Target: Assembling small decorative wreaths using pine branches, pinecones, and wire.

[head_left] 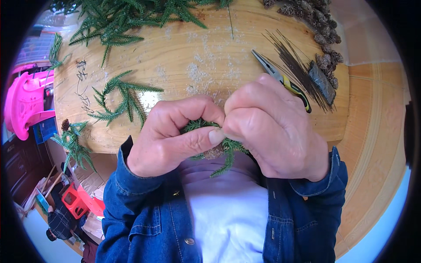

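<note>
Between thumb and curled fingers, my left hand point(175, 140) grips a green artificial pine sprig point(228, 161), close in front of my chest. A brownish, rough patch, perhaps part of a pine cone, shows below the thumb among the needles. My right hand point(276, 127) is closed in a pinch against the left thumb tip, right at the sprig; whatever its fingers hold is hidden. Just beyond the right hand lie pliers point(287, 82) with yellow-and-black handles, beside a bundle of thin dark wires point(298, 68) wrapped at one end.
Loose pine cones point(322, 26) line the table's far right edge. A heap of green sprigs point(127, 19) covers the far left, with a single sprig point(125, 98) nearer. A sprig with a cone point(76, 142) sits at the left edge. White flecks dot the wooden table point(175, 57). Pink chair point(26, 105) left.
</note>
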